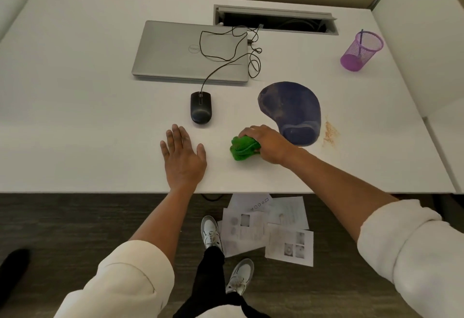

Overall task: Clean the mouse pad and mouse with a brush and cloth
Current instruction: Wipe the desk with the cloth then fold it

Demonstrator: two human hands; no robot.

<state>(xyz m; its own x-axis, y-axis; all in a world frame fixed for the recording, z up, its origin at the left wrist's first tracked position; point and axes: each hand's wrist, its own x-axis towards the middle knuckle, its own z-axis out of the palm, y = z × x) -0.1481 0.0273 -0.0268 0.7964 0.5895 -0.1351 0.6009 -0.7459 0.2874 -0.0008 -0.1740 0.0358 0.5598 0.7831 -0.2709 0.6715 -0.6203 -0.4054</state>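
A blue mouse pad [288, 106] with a gel wrist rest lies on the white desk [88, 116], dusted with brownish specks. A black wired mouse [200, 107] sits to its left, off the pad. My right hand [266, 144] grips a bunched green cloth [242, 148] on the desk, just left of the pad's wrist rest. My left hand [182, 157] rests flat on the desk, fingers straight, below the mouse and apart from it. A thin purple handle, maybe the brush, stands in the purple mesh cup [361, 50].
A closed silver laptop [190, 51] lies behind the mouse, with the mouse cable looped over it. A cable slot [276, 20] opens at the back. Brown crumbs [330, 133] lie right of the pad. Printed sheets [266, 227] lie on the floor by my shoes.
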